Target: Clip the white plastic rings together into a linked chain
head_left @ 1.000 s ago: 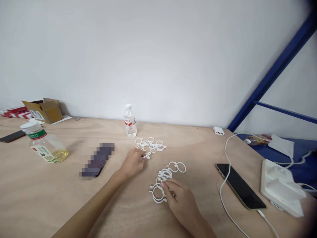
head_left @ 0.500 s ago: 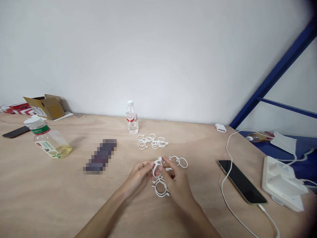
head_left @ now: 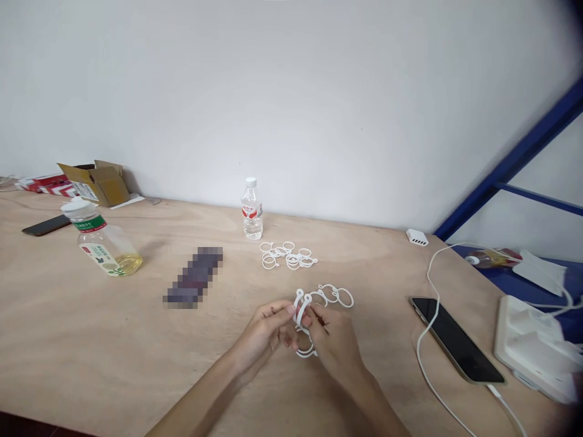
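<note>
My left hand (head_left: 266, 331) and right hand (head_left: 334, 340) meet over the desk (head_left: 113, 358), toward its near edge. Both are narrowed to a pinch, thumbs and fingers on two slim white rings (head_left: 303, 307) side by side; I cannot tell exactly which fingers bear on which ring, since the lower parts are hidden. A light grip low on the bands would, I judge, suit thin rings like these, leaving the small eyelets in sight and lined up, and pressing evenly so that neither band twists.

The held rings stand on edge, their bands nearly edge-on to me. Their eyelets point upward and toward the far edge; the long axis of each runs from eyelet down toward the near edge, the right-hand one leaning so that its top tips toward the desk's right edge.

Just below my hands lie nearby rings (head_left: 314, 354), partly covered. Beyond my right hand, loose rings (head_left: 334, 296) trail toward the right edge. Farther out, a ring cluster (head_left: 294, 261) lies toward the far edge — in front of a water bottle (head_left: 252, 212) standing near that edge. Near the right edge, a phone (head_left: 458, 340) lies slantwise, a white cable (head_left: 418, 349) looping across it.
</note>
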Tool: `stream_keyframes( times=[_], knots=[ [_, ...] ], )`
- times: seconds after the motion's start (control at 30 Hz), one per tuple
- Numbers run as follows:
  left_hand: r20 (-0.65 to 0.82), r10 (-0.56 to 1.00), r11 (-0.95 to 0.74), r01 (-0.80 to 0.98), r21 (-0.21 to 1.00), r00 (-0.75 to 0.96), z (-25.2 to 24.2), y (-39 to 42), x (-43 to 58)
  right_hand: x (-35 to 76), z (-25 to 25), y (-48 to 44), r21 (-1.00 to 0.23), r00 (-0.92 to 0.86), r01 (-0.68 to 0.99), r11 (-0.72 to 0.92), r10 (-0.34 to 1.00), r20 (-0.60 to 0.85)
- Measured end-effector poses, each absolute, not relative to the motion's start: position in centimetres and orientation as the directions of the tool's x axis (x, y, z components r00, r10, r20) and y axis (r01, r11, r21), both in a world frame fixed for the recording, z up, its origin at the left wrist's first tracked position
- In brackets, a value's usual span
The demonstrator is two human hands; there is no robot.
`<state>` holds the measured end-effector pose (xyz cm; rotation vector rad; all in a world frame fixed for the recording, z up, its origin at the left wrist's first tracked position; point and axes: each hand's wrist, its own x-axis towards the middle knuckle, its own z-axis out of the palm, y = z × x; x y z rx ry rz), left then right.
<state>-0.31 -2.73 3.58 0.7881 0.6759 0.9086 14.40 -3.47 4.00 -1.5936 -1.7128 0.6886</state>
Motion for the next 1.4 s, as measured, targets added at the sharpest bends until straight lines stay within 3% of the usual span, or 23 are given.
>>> stream_keyframes(
  times=[0.1, 0.23, 0.33, 0.47, 0.6, 0.67, 0.73, 0.8, 0.83, 0.9, 1.0, 1.1, 1.4],
  knots=[
    [-0.168, 0.862, 0.347, -0.316, 0.883, 0.478, 4.0, -2.9, -0.3, 14.3, 4.3, -3.4, -0.827, -0.087, 0.549, 0.118, 0.993, 0.084],
    [-0.138, 0.837, 0.35, -0.325, 0.879, 0.53, 4.9, -3.2, -0.5, 14.8, 4.9, -3.4, -0.993, -0.223, 0.087, -0.083, 0.97, -0.1],
    [-0.108, 0.817, 0.402, -0.423, 0.812, 0.567, 6.0, -4.0, -0.8, 15.6, 6.3, -4.3, -0.966, -0.325, -0.154, -0.209, 0.934, -0.15],
    [-0.044, 0.764, 0.5, -0.548, 0.671, 0.644, 8.3, -5.7, -0.6, 15.8, 8.9, -6.4, -0.833, -0.506, -0.441, -0.336, 0.859, -0.079],
    [-0.078, 0.834, 0.523, -0.737, 0.428, 0.546, 9.0, -6.2, 0.5, 14.9, 9.6, -6.7, -0.787, -0.381, -0.577, -0.218, 0.924, 0.023],
    [-0.141, 0.866, 0.483, -0.726, 0.489, 0.48, 7.9, -5.4, 0.9, 14.6, 8.8, -6.1, -0.853, -0.3, -0.499, -0.151, 0.954, 0.007],
    [-0.165, 0.892, 0.404, -0.582, 0.706, 0.42, 6.3, -4.0, 0.8, 14.7, 7.5, -5.2, -0.946, -0.248, -0.307, -0.102, 0.968, -0.024],
    [-0.097, 0.939, 0.185, -0.247, 0.951, 0.33, 4.4, -2.1, 0.1, 15.2, 6.2, -4.6, -0.999, -0.19, -0.028, -0.027, 0.981, -0.021],
    [-0.038, 0.96, 0.047, -0.026, 0.999, 0.278, 3.6, -1.1, -0.5, 15.4, 5.6, -4.5, -0.991, -0.166, 0.134, 0.022, 0.986, 0.0],
    [0.096, 0.978, -0.157, 0.358, 0.92, 0.183, 2.2, 1.3, -1.7, 16.0, 4.7, -4.4, -0.895, -0.143, 0.428, 0.128, 0.987, 0.072],
    [0.279, 0.939, -0.336, 0.724, 0.603, 0.203, 0.9, 5.0, -3.3, 16.5, 3.8, -4.8, -0.731, -0.183, 0.642, 0.232, 0.972, 0.148],
    [0.278, 0.926, -0.371, 0.761, 0.533, 0.257, 0.1, 7.9, -4.1, 16.6, 3.3, -5.3, -0.682, -0.196, 0.677, 0.278, 0.961, 0.197],
    [0.241, 0.922, -0.387, 0.765, 0.515, 0.304, 0.1, 9.6, -4.1, 17.0, 3.2, -5.8, -0.7, -0.143, 0.643, 0.311, 0.947, 0.288]
  ],
)
